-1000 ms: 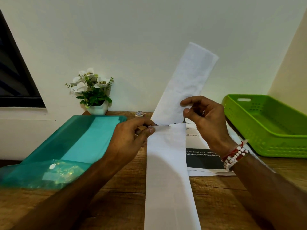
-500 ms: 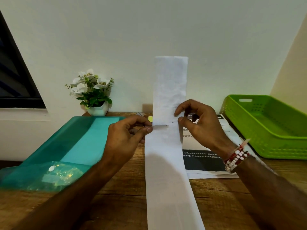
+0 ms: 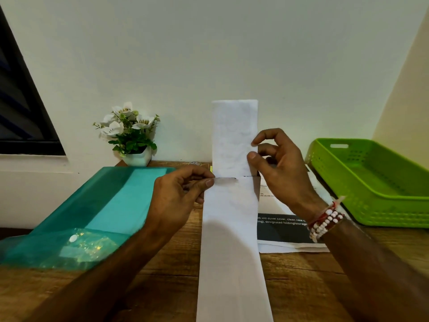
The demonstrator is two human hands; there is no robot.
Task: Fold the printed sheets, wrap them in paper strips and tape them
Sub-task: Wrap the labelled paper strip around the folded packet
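Strip (image 3: 232,228) laid lengthwise down mid worktop (image 3: 162,287), running off the near edge. Far part bent up at a cross line, standing upright in front of the wall.

Looks like strip prep, no wrapping yet. Cutting or taping at that line, can't tell which. Thin grey sliver (image 3: 226,180) lying along the line from strip's left edge to about halfway; blade or tape, too small to tell. Dark slit visible on the right part of the line.

Left hand (image 3: 176,194): fingers (image 3: 204,182) pinched narrow on the sliver's left end, just left of strip.

Right hand (image 3: 281,173): thumb and forefinger pinching the upright part's right edge, just above the line; remaining fingers loosely curled.

Next, probably: run the sliver across to the right edge, holding the upright part taut and square. Risk: skewed or ragged line.

Sheet (image 3: 281,228) flat just right of strip, under the right wrist, seemingly not folded yet. Tray (image 3: 371,182) far right, folder (image 3: 104,205) left, plant (image 3: 130,135) far left by wall.
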